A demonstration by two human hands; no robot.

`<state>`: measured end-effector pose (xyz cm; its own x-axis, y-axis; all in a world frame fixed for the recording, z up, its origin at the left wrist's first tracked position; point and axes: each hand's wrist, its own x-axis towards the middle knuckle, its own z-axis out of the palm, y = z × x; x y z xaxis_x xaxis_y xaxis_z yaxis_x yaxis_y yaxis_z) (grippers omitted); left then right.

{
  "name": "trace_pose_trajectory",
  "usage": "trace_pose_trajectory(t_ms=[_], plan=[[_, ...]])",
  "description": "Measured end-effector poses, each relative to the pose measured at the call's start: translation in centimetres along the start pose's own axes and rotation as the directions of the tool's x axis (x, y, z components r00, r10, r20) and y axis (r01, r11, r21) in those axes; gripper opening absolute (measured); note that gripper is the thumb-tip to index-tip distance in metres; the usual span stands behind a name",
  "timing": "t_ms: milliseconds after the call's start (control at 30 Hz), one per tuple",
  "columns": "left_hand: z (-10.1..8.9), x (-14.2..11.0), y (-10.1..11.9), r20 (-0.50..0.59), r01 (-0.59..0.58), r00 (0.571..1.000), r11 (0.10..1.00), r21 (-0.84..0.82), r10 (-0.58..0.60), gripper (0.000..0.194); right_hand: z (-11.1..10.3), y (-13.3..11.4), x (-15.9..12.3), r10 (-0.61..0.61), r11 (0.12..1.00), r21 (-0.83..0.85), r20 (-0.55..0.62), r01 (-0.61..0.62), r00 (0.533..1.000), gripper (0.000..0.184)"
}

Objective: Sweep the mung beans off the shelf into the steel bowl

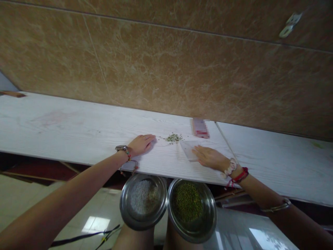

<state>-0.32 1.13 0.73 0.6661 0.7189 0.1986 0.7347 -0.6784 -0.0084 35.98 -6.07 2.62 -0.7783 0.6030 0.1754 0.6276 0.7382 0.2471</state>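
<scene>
A small pile of mixed green beans and white grains (173, 138) lies on the white wood-grain counter (78, 128). My left hand (142, 143) rests flat just left of it, fingers stretched out and holding nothing. To the right of the pile, my right hand (211, 157) grips a translucent plastic sheet (187, 151), whose far corner comes close to the grains. Below the counter edge, one steel bowl (125, 211) holds white grains (143, 197) that look like rice. Beside it, another steel bowl (210, 222) contains green beans (188, 201), likely mung beans.
A phone-like flat object (200, 127), partly pixelated, lies behind my right hand. A brown tiled wall (156, 62) rises at the counter's back. The bowls sit over my knees. A black strap (83, 237) shows at lower left above the tiled floor (26, 198).
</scene>
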Motion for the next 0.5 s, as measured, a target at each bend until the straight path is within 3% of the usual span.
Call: trace_pose_trajectory(t_ms=[133, 267, 500], plan=[[0.0, 0.1, 0.0, -0.006, 0.011, 1.000, 1.000, -0.008, -0.011, 0.038, -1.3, 0.6, -0.2, 0.069, 0.997, -0.041, -0.039, -0.071, 0.997, 0.036], [0.1, 0.1, -0.1, -0.018, 0.006, 1.000, 1.000, -0.024, -0.007, 0.038, -2.9, 1.7, 0.4, 0.214, 0.974, -0.068, -0.048, -0.217, 0.976, 0.040], [0.2, 0.0, -0.1, -0.059, -0.018, 0.998, 1.000, -0.020, 0.017, 0.037, -4.5, 1.0, 4.9, 0.392, 0.919, -0.084, 0.068, -0.386, 0.917, 0.042]])
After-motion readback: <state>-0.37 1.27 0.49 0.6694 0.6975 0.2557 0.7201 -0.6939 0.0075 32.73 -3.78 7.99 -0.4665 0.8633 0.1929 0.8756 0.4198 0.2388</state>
